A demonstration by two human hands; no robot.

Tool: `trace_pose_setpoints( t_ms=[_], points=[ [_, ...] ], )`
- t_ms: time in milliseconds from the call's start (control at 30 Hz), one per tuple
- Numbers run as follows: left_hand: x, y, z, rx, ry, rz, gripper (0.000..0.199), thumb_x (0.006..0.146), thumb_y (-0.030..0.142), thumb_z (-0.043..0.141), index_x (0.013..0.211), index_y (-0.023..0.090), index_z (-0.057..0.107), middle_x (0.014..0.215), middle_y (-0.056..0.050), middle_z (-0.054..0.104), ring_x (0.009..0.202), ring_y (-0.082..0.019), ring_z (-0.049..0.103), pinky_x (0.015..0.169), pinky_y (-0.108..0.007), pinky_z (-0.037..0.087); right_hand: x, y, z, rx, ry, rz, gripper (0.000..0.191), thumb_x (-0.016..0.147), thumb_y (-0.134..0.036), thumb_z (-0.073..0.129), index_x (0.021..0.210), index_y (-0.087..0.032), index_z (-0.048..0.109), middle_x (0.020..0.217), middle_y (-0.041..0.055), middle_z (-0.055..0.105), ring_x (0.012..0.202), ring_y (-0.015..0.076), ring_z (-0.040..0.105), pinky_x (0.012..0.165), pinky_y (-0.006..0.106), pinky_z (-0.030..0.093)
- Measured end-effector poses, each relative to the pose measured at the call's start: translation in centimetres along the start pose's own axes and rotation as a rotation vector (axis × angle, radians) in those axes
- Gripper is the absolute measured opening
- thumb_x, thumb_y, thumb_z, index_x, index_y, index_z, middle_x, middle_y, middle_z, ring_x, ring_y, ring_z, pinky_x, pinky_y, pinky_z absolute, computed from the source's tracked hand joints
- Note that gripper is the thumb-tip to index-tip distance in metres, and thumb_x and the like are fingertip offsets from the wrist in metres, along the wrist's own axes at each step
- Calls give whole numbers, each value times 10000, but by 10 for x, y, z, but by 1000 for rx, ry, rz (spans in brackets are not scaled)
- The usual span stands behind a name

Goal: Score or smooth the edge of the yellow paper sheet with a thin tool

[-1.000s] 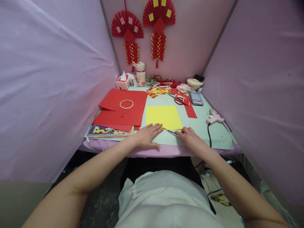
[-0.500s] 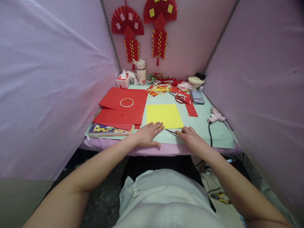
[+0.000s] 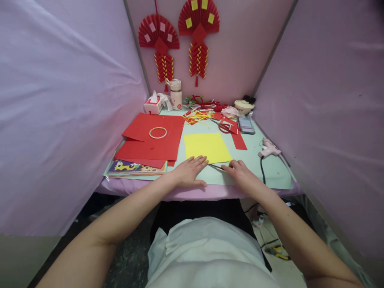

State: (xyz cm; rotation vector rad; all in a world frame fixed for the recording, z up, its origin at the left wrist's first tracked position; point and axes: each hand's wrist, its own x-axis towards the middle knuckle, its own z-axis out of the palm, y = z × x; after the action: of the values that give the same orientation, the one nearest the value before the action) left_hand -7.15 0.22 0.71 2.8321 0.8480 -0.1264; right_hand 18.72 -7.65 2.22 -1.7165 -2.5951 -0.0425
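Observation:
A sheet of yellow paper [image 3: 207, 147] lies on the table in front of me. My left hand [image 3: 189, 172] rests flat with its fingers spread, the fingertips on the paper's near left edge. At the near right corner of the sheet, my right hand [image 3: 239, 173] is closed with its thumb and fingers pinching a thin dark tool [image 3: 215, 166]. The tool lies low along the near edge, its tip pointing toward my left fingertips; its exact kind is too small to make out.
Red card sheets [image 3: 141, 149] with a pale ring [image 3: 158, 133] lie left, over picture books [image 3: 135, 167]. Behind the yellow sheet are yellow strips [image 3: 199, 117], red-handled scissors [image 3: 224, 127] and a bottle [image 3: 176, 95]. A corded glue gun [image 3: 269, 149] sits right.
The camera view has tilted slightly, so the background sits a little lower and further left. Both hands keep nearly the same place on the yellow paper.

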Motion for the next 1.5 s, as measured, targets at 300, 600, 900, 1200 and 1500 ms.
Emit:
trace_pose_setpoints(
  t_ms=[300,600,900,1200,1500],
  points=[
    [-13,-6,-2,-1,-2,-26,1024,861,808,425,1600,151,160,1661,-157,103,1547,-287,96,1234,-449,84,-3,12,7,41,21,-6,559,867,9,432,1369,-198,567,1074,130,555,995,242,481,877,326,435],
    [-16,-9,2,4,8,-19,1025,859,807,432,1604,166,143,1665,-149,92,1549,-285,79,1234,-450,69,4,13,10,32,36,-43,549,884,-16,439,1381,-213,566,1079,130,547,979,245,464,873,331,422],
    [-18,-9,4,-6,23,-14,1029,856,817,425,1607,176,133,1664,-148,103,1549,-286,80,1235,-450,64,5,6,6,-1,31,-51,524,888,-16,438,1358,-199,579,1070,133,548,973,248,462,878,333,419],
    [-18,-9,5,-1,20,-17,1030,859,802,443,1611,187,101,1669,-133,92,1549,-282,79,1237,-448,64,7,-1,0,-19,1,-44,555,863,7,449,1365,-198,568,1064,118,544,971,241,471,870,326,421],
    [-18,-8,4,2,18,-25,1013,870,789,441,1611,190,98,1670,-131,85,1550,-276,77,1235,-435,62,8,-5,2,-1,20,-84,524,875,-2,462,1359,-178,562,1046,127,545,986,254,471,872,334,430]
  ],
)
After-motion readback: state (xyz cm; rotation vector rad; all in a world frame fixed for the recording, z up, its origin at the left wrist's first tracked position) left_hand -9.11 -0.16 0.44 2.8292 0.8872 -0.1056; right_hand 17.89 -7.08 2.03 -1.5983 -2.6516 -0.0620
